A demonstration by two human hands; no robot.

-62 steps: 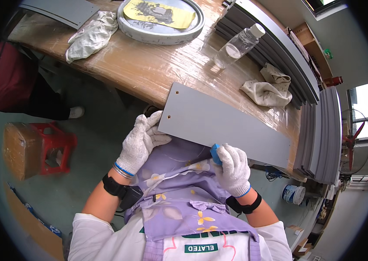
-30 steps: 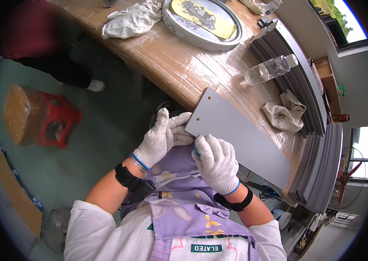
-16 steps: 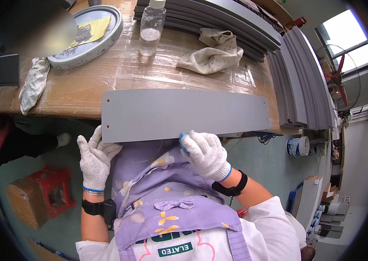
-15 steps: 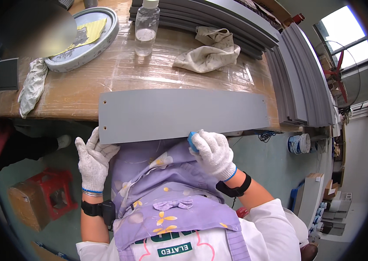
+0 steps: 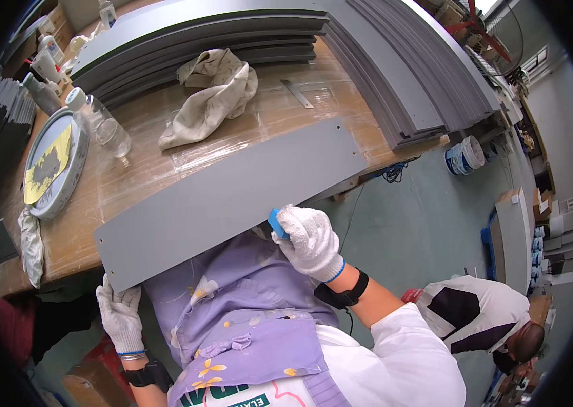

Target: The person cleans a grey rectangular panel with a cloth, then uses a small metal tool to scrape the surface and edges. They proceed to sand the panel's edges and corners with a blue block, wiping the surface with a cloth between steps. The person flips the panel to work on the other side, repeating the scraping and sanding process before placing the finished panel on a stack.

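A long grey panel (image 5: 225, 200) lies slanted across the table's near edge, with small holes at its ends. My left hand (image 5: 120, 315), in a white knitted glove, is at the panel's near left corner; its fingers are bent around the edge and partly hidden under it. My right hand (image 5: 310, 241), gloved too, is closed around a small blue block (image 5: 277, 222). That block is at the panel's near long edge, right of its middle. Part of the panel overhangs my purple flowered apron (image 5: 232, 271).
On the table (image 5: 141, 180) are a crumpled cloth (image 5: 215, 102), a clear bottle (image 5: 107, 129), a round grey lid (image 5: 73, 169) with yellow sandpaper and a thin metal strip (image 5: 297, 93). Stacked grey panels (image 5: 395, 74) line the back and right. Another person (image 5: 480, 312) is at lower right.
My view has swung, so the table and panel now appear tilted and the other person has come in at right. My right hand keeps the blue block at the panel's near edge.
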